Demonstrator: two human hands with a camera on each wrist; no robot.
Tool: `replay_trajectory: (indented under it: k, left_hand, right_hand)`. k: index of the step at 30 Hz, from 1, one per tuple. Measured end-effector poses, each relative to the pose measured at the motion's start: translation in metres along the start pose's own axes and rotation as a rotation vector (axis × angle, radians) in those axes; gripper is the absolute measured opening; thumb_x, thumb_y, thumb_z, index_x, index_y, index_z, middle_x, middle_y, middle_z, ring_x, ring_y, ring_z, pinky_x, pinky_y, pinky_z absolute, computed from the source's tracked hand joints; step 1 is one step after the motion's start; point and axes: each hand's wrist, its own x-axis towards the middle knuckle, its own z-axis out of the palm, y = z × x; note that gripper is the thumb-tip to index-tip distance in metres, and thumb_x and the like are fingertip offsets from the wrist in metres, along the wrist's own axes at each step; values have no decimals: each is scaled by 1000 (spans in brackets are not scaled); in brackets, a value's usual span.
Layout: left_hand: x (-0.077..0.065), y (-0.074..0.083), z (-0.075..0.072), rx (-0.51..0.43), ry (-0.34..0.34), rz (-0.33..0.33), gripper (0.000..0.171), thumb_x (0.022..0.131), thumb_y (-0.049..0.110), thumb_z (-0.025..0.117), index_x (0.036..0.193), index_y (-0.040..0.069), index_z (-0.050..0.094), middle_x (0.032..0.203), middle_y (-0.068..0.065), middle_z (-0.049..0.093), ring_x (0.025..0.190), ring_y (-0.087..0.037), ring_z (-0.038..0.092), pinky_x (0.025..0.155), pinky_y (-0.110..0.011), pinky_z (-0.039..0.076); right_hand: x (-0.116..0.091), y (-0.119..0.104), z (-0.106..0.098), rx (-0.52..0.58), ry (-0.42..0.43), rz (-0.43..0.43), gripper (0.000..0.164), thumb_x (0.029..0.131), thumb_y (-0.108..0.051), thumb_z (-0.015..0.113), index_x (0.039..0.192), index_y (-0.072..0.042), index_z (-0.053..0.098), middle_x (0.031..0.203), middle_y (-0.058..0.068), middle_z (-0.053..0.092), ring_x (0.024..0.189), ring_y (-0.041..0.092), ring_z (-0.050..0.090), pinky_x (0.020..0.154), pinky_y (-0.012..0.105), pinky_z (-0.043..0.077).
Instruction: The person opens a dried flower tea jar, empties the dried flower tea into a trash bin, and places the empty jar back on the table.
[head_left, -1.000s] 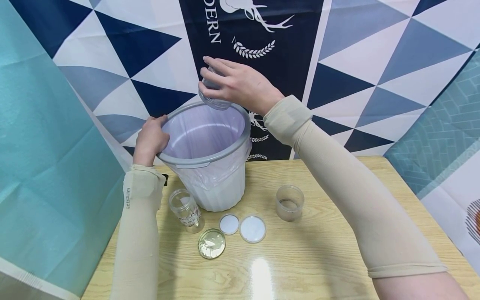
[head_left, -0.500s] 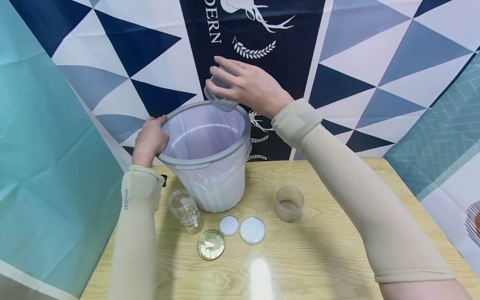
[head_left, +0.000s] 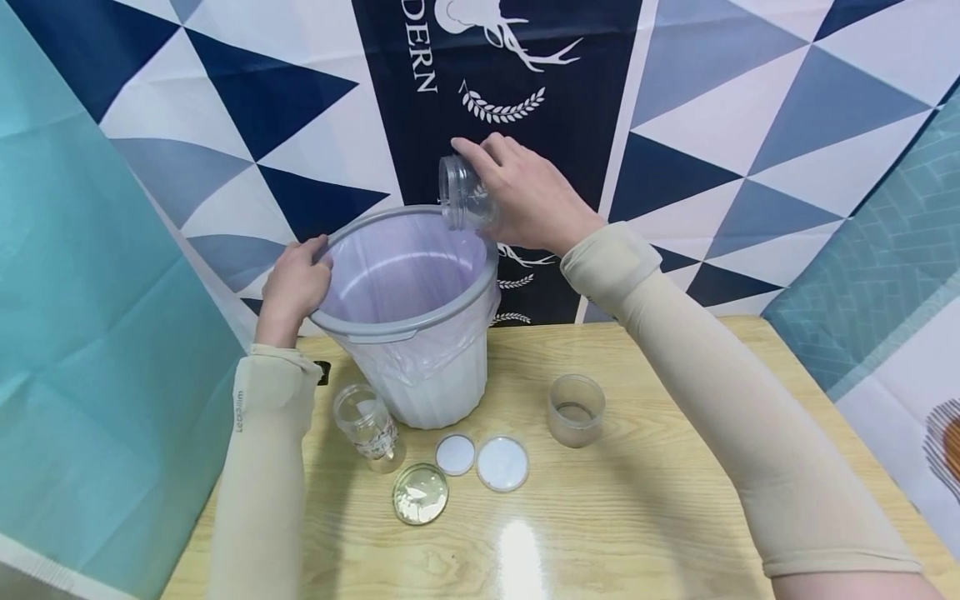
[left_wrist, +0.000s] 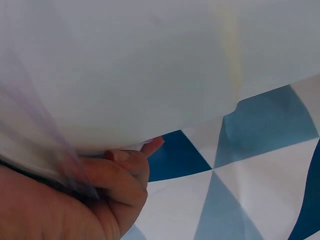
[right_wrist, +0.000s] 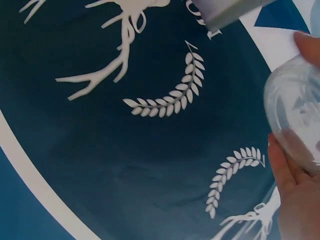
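At the left side of the bin [head_left: 405, 323], my left hand [head_left: 295, 285] grips its grey rim over a thin plastic liner [head_left: 405, 258]. In the left wrist view, the fingers of the left hand [left_wrist: 112, 187] curl against the pale wall of the bin [left_wrist: 125, 85]. Above the bin's far right rim, my right hand [head_left: 528, 196] holds a clear jar [head_left: 465, 196] on its side, mouth pointing left. The right wrist view catches only part of this clear jar [right_wrist: 300, 115] and the right hand [right_wrist: 300, 210] round it.
A clear jar with a printed band [head_left: 366, 423] stands left of the bin. In front lie a yellowish lid [head_left: 420, 495] and two white discs [head_left: 455, 455]. A short clear container [head_left: 576, 410] stands on the right of the wooden table [head_left: 637, 533]. Patterned cloth [head_left: 555, 117] hangs behind.
My right hand has moved right and slightly down, turning the jar from mouth-down to lying sideways. The left hand keeps its hold on the bin rim.
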Motion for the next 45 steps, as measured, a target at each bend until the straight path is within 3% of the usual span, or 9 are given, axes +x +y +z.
replay_trajectory:
  k: [7, 11, 14, 17, 19, 22, 28, 35, 45]
  left_hand:
    - [-6, -3, -1, -18, 88, -10, 67, 111, 52, 17, 162, 11, 36, 163, -23, 37, 149, -47, 35, 115, -70, 30]
    - [-17, 3, -4, -42, 269, 38, 63, 112, 50, 22, 157, 14, 46, 160, -17, 44, 142, -47, 42, 111, -69, 35]
    - [-32, 15, -4, -44, 493, 225, 47, 112, 39, 38, 148, 17, 59, 149, -12, 58, 131, -43, 50, 108, -61, 39]
    - [-52, 32, 1, 37, 649, 549, 36, 108, 26, 52, 139, 15, 67, 136, -11, 68, 121, -40, 55, 101, -56, 44]
    - [-66, 45, 8, 112, 689, 748, 35, 105, 20, 57, 136, 11, 68, 131, -13, 71, 117, -40, 59, 98, -55, 47]
    - [-86, 61, 23, 151, 663, 947, 37, 99, 14, 64, 135, 6, 67, 128, -15, 72, 114, -39, 64, 96, -53, 51]
    - [-118, 83, 64, 119, 529, 1107, 53, 93, 10, 68, 144, 3, 58, 139, -15, 66, 124, -35, 63, 108, -47, 51]
    - [-137, 94, 103, -25, 357, 1052, 70, 94, 10, 65, 156, -5, 36, 157, -20, 47, 143, -34, 50, 120, -43, 41]
    - [-137, 95, 122, -15, 232, 981, 86, 94, 13, 70, 160, -10, 20, 164, -26, 33, 149, -37, 41, 125, -45, 33]
  right_hand:
    - [-14, 1, 5, 181, 7, 104, 115, 69, -49, 95, 158, -9, 34, 126, 16, 56, 108, 29, 56, 97, 46, 52]
    - [-26, 2, 4, 287, 59, 154, 110, 70, -51, 93, 154, -8, 37, 136, 13, 54, 116, 26, 57, 102, 44, 51]
    - [-35, 1, 2, 335, 123, 176, 103, 72, -49, 92, 152, -9, 41, 136, 12, 51, 117, 25, 56, 102, 43, 51]
    - [-45, 0, -1, 365, 190, 182, 97, 72, -42, 93, 150, -11, 44, 132, 14, 48, 116, 24, 54, 100, 43, 51]
    - [-52, 0, -3, 381, 227, 179, 93, 71, -35, 93, 148, -12, 46, 132, 14, 47, 118, 23, 52, 101, 43, 51]
    - [-64, -1, -5, 420, 270, 154, 90, 69, -28, 93, 145, -10, 49, 131, 15, 50, 121, 23, 50, 102, 41, 49]
    - [-85, -7, -5, 498, 306, 116, 91, 67, -28, 96, 140, 0, 51, 130, 14, 58, 120, 24, 55, 103, 38, 46]
    - [-111, -14, -3, 490, 288, 145, 93, 68, -29, 96, 145, -2, 50, 134, 11, 62, 118, 25, 53, 99, 42, 42]
    - [-147, -24, 15, 596, 243, 157, 104, 68, -18, 95, 154, -6, 39, 140, 13, 62, 122, 28, 62, 103, 36, 47]
